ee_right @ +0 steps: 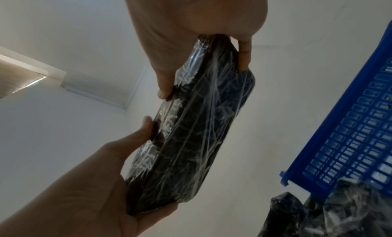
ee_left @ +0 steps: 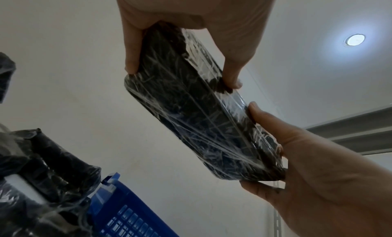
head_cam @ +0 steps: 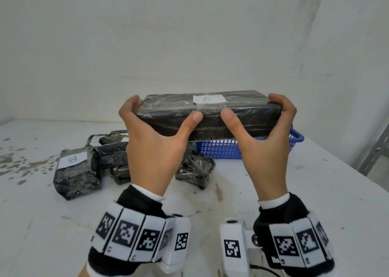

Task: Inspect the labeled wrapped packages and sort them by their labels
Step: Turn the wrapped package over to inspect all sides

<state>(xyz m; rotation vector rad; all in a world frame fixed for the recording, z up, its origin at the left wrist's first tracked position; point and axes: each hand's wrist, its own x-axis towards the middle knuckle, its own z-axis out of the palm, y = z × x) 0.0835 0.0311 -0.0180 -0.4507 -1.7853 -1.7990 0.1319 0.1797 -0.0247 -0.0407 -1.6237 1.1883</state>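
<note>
At frame centre I hold the long black wrapped package (head_cam: 210,113) level above the tabletop (head_cam: 273,192), left hand (head_cam: 155,148) and right hand (head_cam: 265,146) fingers pinching its ends, apparently to keep its white label (head_cam: 209,99) readable.

The white surface (head_cam: 294,192) is scuffed, with dark speckled stains at its 9 o'clock edge. On it, a cluster of black wrapped packages (head_cam: 117,156) lies near centre, one labelled B (head_cam: 72,160). A blue basket (head_cam: 221,149) stands just beside them at 2 o'clock.
</note>
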